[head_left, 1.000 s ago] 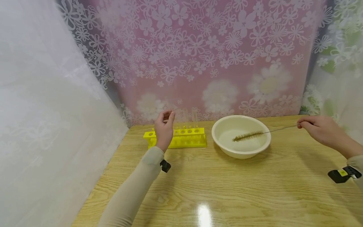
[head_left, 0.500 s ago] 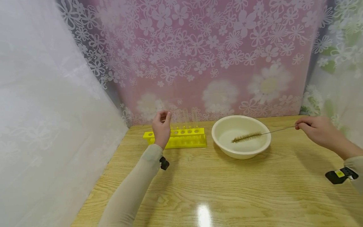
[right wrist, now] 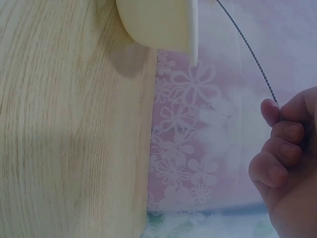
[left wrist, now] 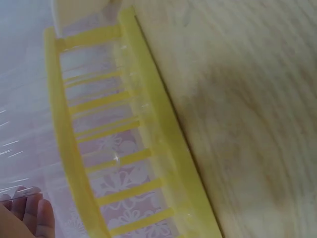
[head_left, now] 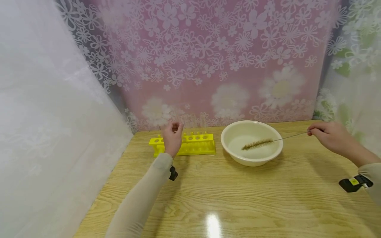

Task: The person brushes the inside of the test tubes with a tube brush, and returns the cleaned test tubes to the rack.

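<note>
My left hand (head_left: 172,138) is over the yellow test tube rack (head_left: 196,148), fingers curled around a clear test tube that is hard to make out. In the left wrist view, its fingers (left wrist: 30,213) show at the lower left beside the rack's upper bar. A rounded tube end (left wrist: 116,158) hangs between the rack's two levels. More clear test tubes (head_left: 203,122) stand upright in the rack. My right hand (head_left: 333,137) grips the twisted wire handle (right wrist: 255,62) of a test tube brush (head_left: 257,144). Its bristles hover over the cream basin (head_left: 251,162).
The basin stands right of the rack on a wood-grain table (head_left: 238,198). Behind both hangs a pink flowered curtain (head_left: 193,66), close to the table's back edge. Pale sheeting (head_left: 44,132) borders the left side, and a floral sheet (head_left: 357,82) the right.
My left hand shifts a little left, then comes down closer to the rack. My right hand drifts slightly left with the brush, staying over the basin.
</note>
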A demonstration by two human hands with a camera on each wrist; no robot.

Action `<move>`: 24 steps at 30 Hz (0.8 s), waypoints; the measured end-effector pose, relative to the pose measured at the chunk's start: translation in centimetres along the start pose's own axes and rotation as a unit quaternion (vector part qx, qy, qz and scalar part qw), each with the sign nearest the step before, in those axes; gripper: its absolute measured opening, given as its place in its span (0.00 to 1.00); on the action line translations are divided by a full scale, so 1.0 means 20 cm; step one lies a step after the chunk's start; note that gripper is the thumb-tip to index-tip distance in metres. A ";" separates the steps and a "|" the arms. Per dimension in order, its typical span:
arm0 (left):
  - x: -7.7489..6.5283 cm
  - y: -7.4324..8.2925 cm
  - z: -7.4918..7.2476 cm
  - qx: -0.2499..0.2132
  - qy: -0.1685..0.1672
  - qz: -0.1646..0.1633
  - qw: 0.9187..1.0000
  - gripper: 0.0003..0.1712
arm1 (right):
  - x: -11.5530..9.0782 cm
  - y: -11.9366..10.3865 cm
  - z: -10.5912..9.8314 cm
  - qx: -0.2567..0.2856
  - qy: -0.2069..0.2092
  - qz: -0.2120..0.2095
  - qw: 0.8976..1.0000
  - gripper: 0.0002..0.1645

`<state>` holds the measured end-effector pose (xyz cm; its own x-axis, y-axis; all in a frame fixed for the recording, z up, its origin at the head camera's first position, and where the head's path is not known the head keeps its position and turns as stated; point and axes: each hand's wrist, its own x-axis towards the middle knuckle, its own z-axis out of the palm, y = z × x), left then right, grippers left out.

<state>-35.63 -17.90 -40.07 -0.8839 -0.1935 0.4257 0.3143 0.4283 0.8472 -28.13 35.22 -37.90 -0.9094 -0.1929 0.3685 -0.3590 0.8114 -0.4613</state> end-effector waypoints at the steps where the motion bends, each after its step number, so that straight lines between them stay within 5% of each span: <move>1: -0.01 -0.01 0.00 0.009 -0.001 -0.004 1.000 0.21 | 0.00 0.00 0.00 0.001 -0.002 0.001 1.000 0.21; 9: -0.05 -0.06 0.02 0.047 -0.003 -0.026 0.999 0.12 | 0.00 0.00 0.00 -0.003 -0.008 0.000 1.000 0.21; 24: -0.08 -0.09 0.02 0.056 -0.014 -0.030 0.998 0.14 | 0.05 -0.05 0.02 -0.017 -0.025 0.015 0.999 0.23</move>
<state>-35.01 -17.94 -42.33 -0.9094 -0.1984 0.3655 0.2213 0.5132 0.8292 -28.79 34.01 -37.42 -0.9295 -0.1942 0.3136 -0.3244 0.8351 -0.4443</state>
